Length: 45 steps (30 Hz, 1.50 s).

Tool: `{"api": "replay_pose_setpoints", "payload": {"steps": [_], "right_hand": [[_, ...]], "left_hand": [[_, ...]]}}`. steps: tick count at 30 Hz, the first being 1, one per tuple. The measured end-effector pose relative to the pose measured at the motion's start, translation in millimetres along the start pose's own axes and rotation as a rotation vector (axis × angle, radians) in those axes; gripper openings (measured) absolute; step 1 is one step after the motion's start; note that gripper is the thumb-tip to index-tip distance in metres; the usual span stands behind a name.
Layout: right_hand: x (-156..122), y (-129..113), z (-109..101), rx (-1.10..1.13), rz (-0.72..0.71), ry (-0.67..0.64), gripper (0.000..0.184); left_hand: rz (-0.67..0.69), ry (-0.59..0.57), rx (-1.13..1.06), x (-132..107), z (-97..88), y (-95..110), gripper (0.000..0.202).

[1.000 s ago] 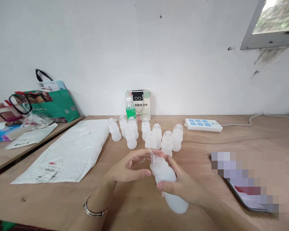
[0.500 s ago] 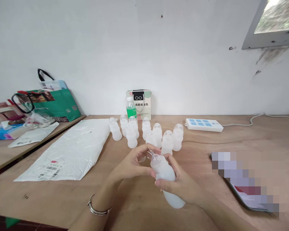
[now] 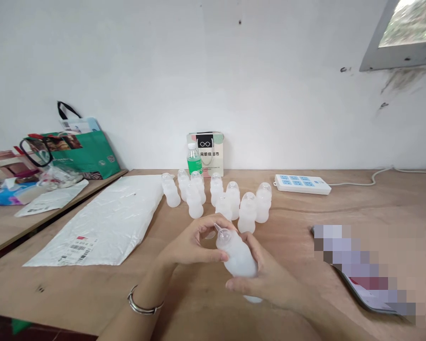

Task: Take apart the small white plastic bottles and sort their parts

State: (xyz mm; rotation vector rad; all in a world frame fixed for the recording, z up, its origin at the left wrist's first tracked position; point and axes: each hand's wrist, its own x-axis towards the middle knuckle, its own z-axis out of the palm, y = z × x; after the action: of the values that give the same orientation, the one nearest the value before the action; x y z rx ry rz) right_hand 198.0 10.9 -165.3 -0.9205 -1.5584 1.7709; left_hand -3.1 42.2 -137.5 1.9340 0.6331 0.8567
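Note:
My right hand point(image 3: 266, 279) is wrapped round the body of a small frosted white squeeze bottle point(image 3: 236, 255), tilted with its clear pointed nozzle up and to the left. My left hand point(image 3: 193, 244) curls round the bottle's top, thumb against its shoulder and fingertips by the nozzle. A metal bangle point(image 3: 142, 305) sits on my left wrist. Several matching white bottles point(image 3: 220, 199) stand upright in a cluster just beyond my hands.
A white plastic mailer point(image 3: 106, 222) lies flat at left. A phone point(image 3: 369, 284) lies at right, a power strip point(image 3: 301, 183) behind it. A green-labelled water bottle point(image 3: 193, 160) and small paper bag point(image 3: 209, 151) stand by the wall. Bags point(image 3: 81, 151) crowd the left table.
The bottle in my hands has shifted slightly left and tilted more upright. My left fingers closed onto its top, then eased a little.

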Motion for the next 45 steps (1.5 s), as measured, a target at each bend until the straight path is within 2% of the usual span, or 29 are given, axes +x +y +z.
{"api": "replay_pose_setpoints", "payload": {"steps": [1, 3, 5, 6, 7, 8, 11, 12, 13, 14, 17, 18, 19, 20, 22, 24, 25, 26, 29, 31, 32, 34, 38, 40, 42, 45], "right_hand": [[-0.4, 0.7, -0.2, 0.025, 0.012, -0.055, 0.055], [-0.1, 4.0, 0.9, 0.192, 0.095, -0.295, 0.048], [1.2, 8.1, 3.5, 0.387, 0.158, -0.51, 0.052], [1.9, 9.9, 5.0, 0.436, 0.162, -0.544, 0.055], [2.4, 11.3, 6.2, 0.429, 0.15, -0.523, 0.056], [2.7, 12.1, 7.1, 0.368, 0.118, -0.445, 0.056], [2.1, 12.4, 6.5, 0.007, -0.067, -0.035, 0.047], [1.6, 12.3, 5.4, -0.079, -0.12, 0.051, 0.045], [1.2, 12.5, 3.9, -0.107, -0.136, 0.058, 0.043], [1.0, 12.9, 2.4, -0.073, -0.112, -0.014, 0.042], [1.5, 15.6, -1.0, 0.237, 0.035, -0.418, 0.045], [2.1, 16.5, -1.6, 0.332, 0.05, -0.501, 0.048], [2.8, 17.2, -1.9, 0.388, 0.038, -0.522, 0.05], [3.7, 17.6, -2.2, 0.402, 0.005, -0.483, 0.052], [5.6, 17.5, -2.7, 0.351, -0.067, -0.309, 0.054], [7.2, 16.7, -3.0, 0.279, -0.12, -0.154, 0.06], [7.8, 16.3, -3.1, 0.265, -0.132, -0.12, 0.064], [8.2, 15.8, -2.9, 0.263, -0.134, -0.112, 0.067], [7.8, 14.1, -1.1, 0.267, -0.094, -0.114, 0.069], [6.9, 13.2, 0.5, 0.259, -0.05, -0.094, 0.066], [6.6, 13.0, 1.0, 0.249, -0.026, -0.079, 0.064], [6.5, 13.3, 1.3, 0.218, 0.015, -0.049, 0.058], [7.8, 15.2, -0.5, 0.161, 0.032, -0.026, 0.047], [8.2, 15.8, -1.5, 0.123, 0.016, -0.013, 0.045], [8.1, 16.1, -2.0, 0.066, -0.006, 0.005, 0.045], [8.0, 16.3, -2.2, 0.001, -0.003, 0.015, 0.046]], "left_hand": [[0.0, -0.014, 0.006, -0.4, -0.4, 1.1, 0.041], [0.004, -0.06, -0.004, -1.2, -0.4, 3.9, 0.044], [-0.004, -0.099, -0.037, -2.1, 0.1, 5.7, 0.048], [-0.018, -0.114, -0.058, -2.5, 0.3, 5.6, 0.048], [-0.035, -0.124, -0.079, -2.8, 0.5, 4.7, 0.049], [-0.05, -0.13, -0.097, -3.0, 0.7, 3.2, 0.051], [-0.057, -0.081, -0.092, -2.0, 1.9, -1.7, 0.055], [-0.053, -0.051, -0.069, -1.3, 2.7, -2.5, 0.053], [-0.044, -0.035, -0.043, -0.6, 3.6, -2.6, 0.051], [-0.034, -0.032, -0.021, 0.0, 4.4, -2.2, 0.05], [0.011, -0.104, 0.01, -0.2, 3.8, 0.5, 0.053], [0.028, -0.125, 0.002, -1.0, 1.9, 1.1, 0.056], [0.04, -0.117, -0.012, -2.1, -0.9, 1.5, 0.058], [0.044, -0.057, -0.025, -3.4, -4.6, 1.6, 0.058], [0.03, 0.212, -0.007, -5.8, -13.0, 1.2, 0.051], [-0.063, 0.477, 0.125, -7.4, -20.1, -0.2, 0.044], [-0.134, 0.53, 0.23, -7.7, -22.2, -1.7, 0.039], [-0.202, 0.509, 0.349, -7.8, -23.1, -4.0, 0.034], [-0.351, 0.225, 0.661, -7.5, -20.4, -16.1, 0.042], [-0.429, 0.08, 0.767, -8.2, -18.6, -24.8, 0.038], [-0.465, 0.047, 0.788, -9.0, -19.1, -27.4, 0.032], [-0.491, 0.064, 0.777, -11.6, -23.4, -26.9, 0.022], [-0.36, 0.362, 0.575, -15.9, -35.0, -6.4, 0.025], [-0.261, 0.453, 0.413, -15.0, -34.3, 4.9, 0.029], [-0.188, 0.402, 0.303, -12.3, -28.2, 11.8, 0.028], [-0.204, 0.213, 0.262, -7.6, -15.1, 13.3, 0.028]]}}
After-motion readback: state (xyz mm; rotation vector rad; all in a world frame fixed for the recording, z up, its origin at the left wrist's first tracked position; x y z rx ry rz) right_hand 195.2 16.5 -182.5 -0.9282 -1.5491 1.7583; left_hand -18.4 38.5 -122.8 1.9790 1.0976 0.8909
